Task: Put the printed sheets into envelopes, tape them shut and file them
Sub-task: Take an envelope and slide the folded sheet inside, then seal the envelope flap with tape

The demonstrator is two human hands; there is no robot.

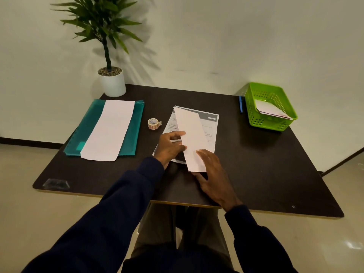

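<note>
A long white envelope [192, 134] lies slanted over a small stack of printed sheets [208, 125] in the middle of the dark table [256, 164]. My left hand [170, 146] grips the envelope's left edge, thumb on top. My right hand [214, 178] holds its near end, fingers laid over the corner and thumb beneath. A roll of tape [153, 124] stands just left of the sheets. Further left, a pile of white envelopes [110, 129] rests on a teal plastic folder [88, 123]. A green basket [275, 123] at the right back corner holds a filled envelope [272, 111].
A potted plant [112, 81] stands at the table's back left corner against the wall. A blue pen [240, 104] lies beside the basket. A patch of clear tape [56, 184] sticks near the table's front left edge. My legs show under the near edge.
</note>
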